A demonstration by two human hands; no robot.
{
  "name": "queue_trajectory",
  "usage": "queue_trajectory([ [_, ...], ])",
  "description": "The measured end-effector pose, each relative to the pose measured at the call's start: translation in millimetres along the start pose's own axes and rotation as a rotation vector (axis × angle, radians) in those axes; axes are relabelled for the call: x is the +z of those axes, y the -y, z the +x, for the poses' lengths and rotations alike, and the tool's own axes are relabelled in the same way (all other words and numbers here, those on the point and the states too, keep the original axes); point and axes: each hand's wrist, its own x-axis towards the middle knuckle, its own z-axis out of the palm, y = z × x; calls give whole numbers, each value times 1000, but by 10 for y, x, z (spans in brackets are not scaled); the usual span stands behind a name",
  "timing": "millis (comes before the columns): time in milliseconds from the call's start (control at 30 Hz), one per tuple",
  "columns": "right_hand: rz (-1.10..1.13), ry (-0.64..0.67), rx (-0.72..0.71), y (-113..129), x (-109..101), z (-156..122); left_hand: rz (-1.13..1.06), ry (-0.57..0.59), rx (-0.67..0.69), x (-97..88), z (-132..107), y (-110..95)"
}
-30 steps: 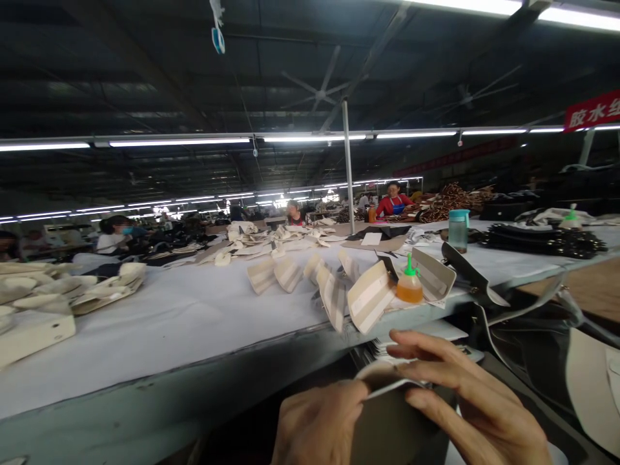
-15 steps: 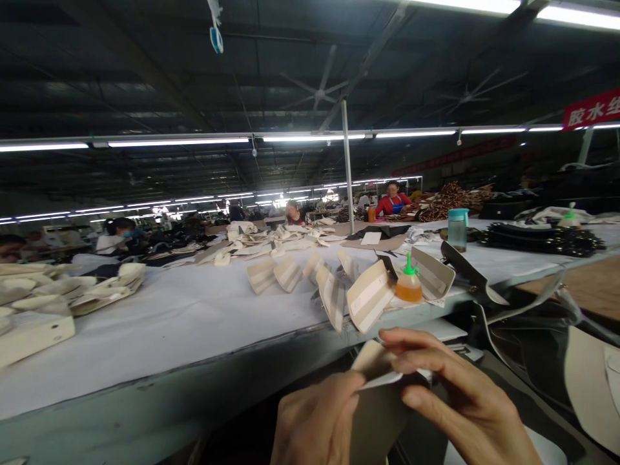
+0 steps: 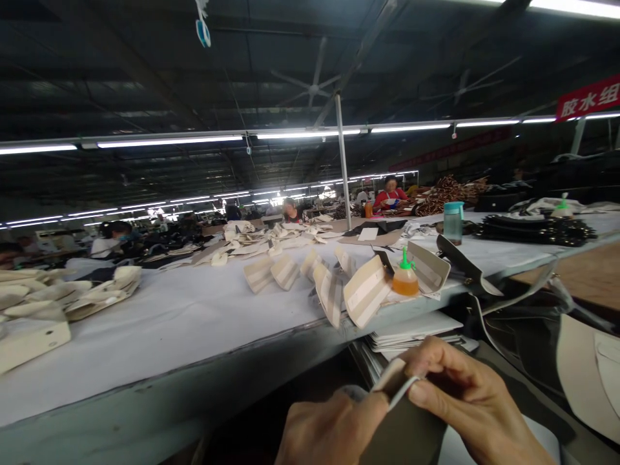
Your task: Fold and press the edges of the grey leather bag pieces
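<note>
At the bottom of the head view my left hand and my right hand both pinch one flat beige and grey leather-like piece. The left thumb and fingers press its lower left edge. The right fingers curl over its top edge and fold it. The piece's lower part runs down between the hands and out of view. Just beyond the hands lies a stack of flat white pieces on a lower shelf.
A long white-covered table runs across, with folded beige pieces, an orange glue bottle with green cap, a teal-lidded bottle and dark pieces. Other people sit at far tables. A pole stands behind.
My hands have dropped lower and closer together, and the right fingers have closed further over the piece's top edge. The camera has tilted slightly up.
</note>
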Motion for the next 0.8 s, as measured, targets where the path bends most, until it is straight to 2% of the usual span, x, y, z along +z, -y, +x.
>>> queue_trajectory([
  [133, 42, 82, 10, -84, -44, 55, 28, 111, 110, -38, -85, 101],
  [200, 48, 73, 4, -133, -63, 83, -2, 144, -11, -57, -108, 103],
  [300, -10, 79, -66, -170, -71, 94, -126, 208, -321, -80, -110, 58],
  [367, -31, 71, -77, -159, -57, 84, -167, 248, -392, -94, -97, 30],
  [533, -25, -25, 25, -82, 2, 70, -185, 269, -422, -106, -69, 22],
  [800, -47, 66, 3, -180, -90, 127, -265, 231, -381, -48, -100, 39],
])
